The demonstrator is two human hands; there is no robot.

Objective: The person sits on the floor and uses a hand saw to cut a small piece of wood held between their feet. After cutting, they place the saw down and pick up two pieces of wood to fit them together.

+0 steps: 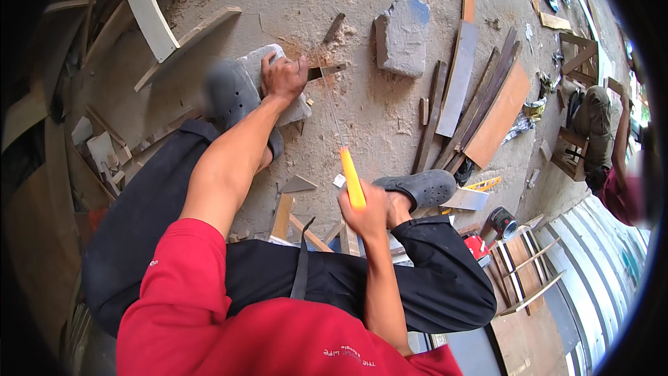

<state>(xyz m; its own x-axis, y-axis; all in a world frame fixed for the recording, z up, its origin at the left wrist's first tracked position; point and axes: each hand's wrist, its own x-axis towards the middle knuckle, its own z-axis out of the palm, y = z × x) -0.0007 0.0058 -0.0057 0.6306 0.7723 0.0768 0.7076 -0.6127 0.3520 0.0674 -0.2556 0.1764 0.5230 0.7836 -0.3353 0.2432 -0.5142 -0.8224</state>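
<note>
My left hand [284,78] is closed on a narrow strip of wood [328,71], pressing it against a pale concrete block [295,113]. The strip's dark end sticks out to the right of the block. In my right hand [366,207] is the yellow handle of a handsaw [351,175]. Its thin blade, seen nearly edge-on, runs away from me up to the strip just right of my left hand. How deep the blade sits in the wood cannot be made out. My left foot, in a grey clog [233,94], is beside the block.
A second concrete block [403,36] lies on the sawdust-strewn floor. Several planks [456,87] lie to the right, curved wooden pieces [147,10] at the left. Wood offcuts [282,214] lie between my legs. A can [502,223] stands lower right; another person [598,125] sits far right.
</note>
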